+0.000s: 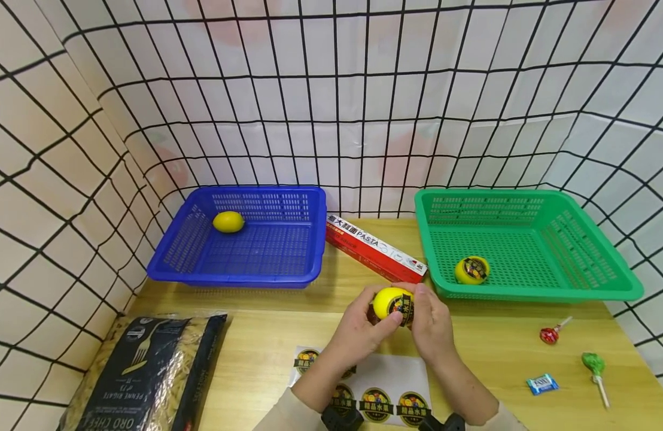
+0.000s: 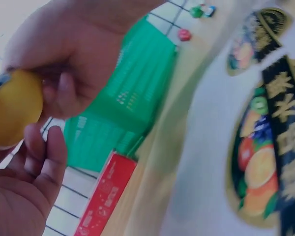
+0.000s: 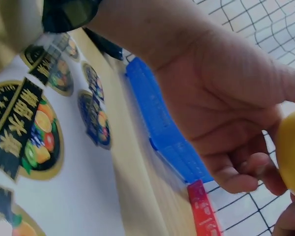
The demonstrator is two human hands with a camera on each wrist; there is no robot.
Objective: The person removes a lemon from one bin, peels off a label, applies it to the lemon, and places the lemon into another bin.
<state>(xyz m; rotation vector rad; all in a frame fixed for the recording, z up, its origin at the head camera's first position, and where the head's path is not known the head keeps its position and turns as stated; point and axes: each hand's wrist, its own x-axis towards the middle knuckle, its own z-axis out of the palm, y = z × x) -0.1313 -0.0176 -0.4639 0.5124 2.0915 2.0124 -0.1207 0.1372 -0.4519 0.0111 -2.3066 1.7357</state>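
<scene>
Both hands hold a yellow lemon (image 1: 384,303) in front of me, above the near middle of the table. A black and gold fruit sticker (image 1: 404,311) lies on its right side. My left hand (image 1: 358,329) grips the lemon, its thumb over the sticker's lower edge. My right hand (image 1: 432,328) cups the other side, with its thumb up beside the sticker; its other fingers are mostly hidden. The lemon's plain side (image 3: 292,152) shows in the right wrist view. Below the forearms lies a white sheet of the same stickers (image 1: 377,405).
A blue basket (image 1: 234,279) with one lemon (image 1: 228,222) stands back left. In the green basket (image 1: 536,293) at right is a stickered lemon (image 1: 471,270). Between them lies a red pasta box (image 1: 374,251). Penne bag (image 1: 143,371) at left; lollipops (image 1: 593,362) and blue candy (image 1: 542,384) at right.
</scene>
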